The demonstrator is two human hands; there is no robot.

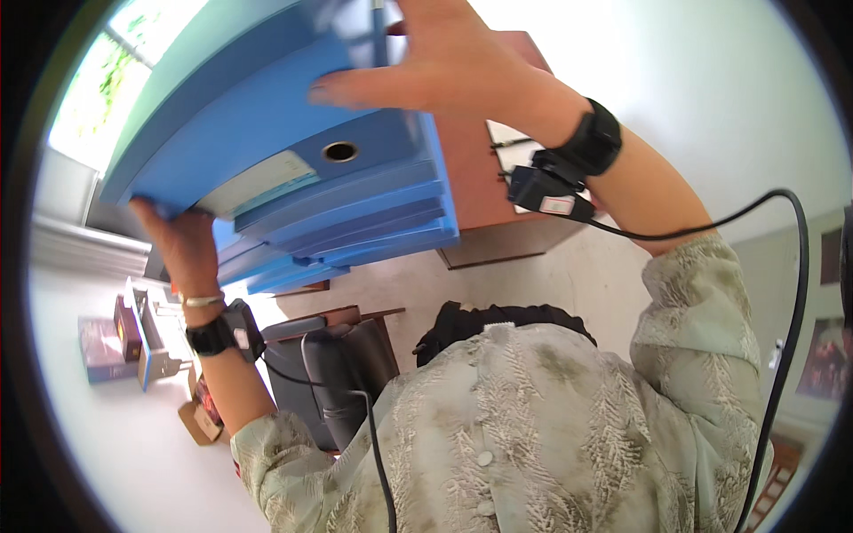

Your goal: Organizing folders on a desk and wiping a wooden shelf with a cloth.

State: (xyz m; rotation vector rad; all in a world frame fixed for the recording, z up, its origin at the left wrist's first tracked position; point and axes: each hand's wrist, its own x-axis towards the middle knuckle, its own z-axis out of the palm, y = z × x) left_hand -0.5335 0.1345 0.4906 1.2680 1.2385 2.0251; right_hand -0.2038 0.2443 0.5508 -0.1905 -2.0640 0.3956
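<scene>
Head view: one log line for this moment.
left hand: at left end of blue binder; right hand: over its right part, contact unclear; brown desk: right of binder

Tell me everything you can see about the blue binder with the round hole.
The blue binder looks smooth, like plastic or coated board. Its narrower face has a dark round hole with a pale, metal-looking rim, beside a pale label. It slants across the upper left of the view, with more blue files just below it in the picture. The left hand holds its lower left corner; the right hand's thumb reaches over it, though contact there is unclear.
</scene>
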